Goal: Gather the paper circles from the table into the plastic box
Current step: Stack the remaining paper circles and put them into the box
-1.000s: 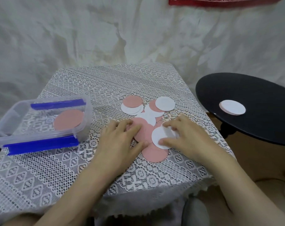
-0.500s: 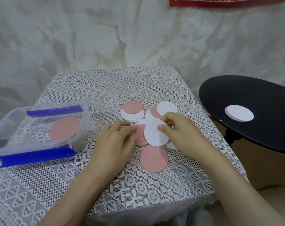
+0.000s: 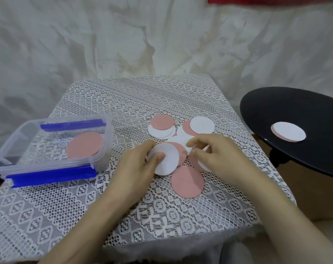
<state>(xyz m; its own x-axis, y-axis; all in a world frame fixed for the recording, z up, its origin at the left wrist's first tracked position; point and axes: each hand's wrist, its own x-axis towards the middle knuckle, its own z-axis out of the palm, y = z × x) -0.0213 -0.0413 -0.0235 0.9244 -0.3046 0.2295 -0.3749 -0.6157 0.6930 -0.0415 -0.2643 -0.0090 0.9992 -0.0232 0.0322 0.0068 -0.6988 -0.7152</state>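
Note:
Several pink and white paper circles lie overlapping in a heap (image 3: 182, 134) on the lace-covered table (image 3: 123, 100). My left hand (image 3: 141, 164) grips a white circle (image 3: 168, 159) at its left edge, thumb on top. My right hand (image 3: 217, 153) rests on the heap's right side, fingers curled over circles that it partly hides. A single pink circle (image 3: 187, 181) lies in front of both hands. The clear plastic box (image 3: 104, 130) with blue clips stands at the table's left, with one pink circle (image 3: 83, 145) inside.
A round black side table (image 3: 295, 111) stands to the right, carrying a small stack of circles (image 3: 288, 132), white on top. A crumpled white sheet hangs behind. The table's front edge (image 3: 161, 244) is close to my body.
The white circle went from under my right hand's fingers leftward into my left hand's grip. My right hand drew back onto the heap's right side. The view shifted slightly.

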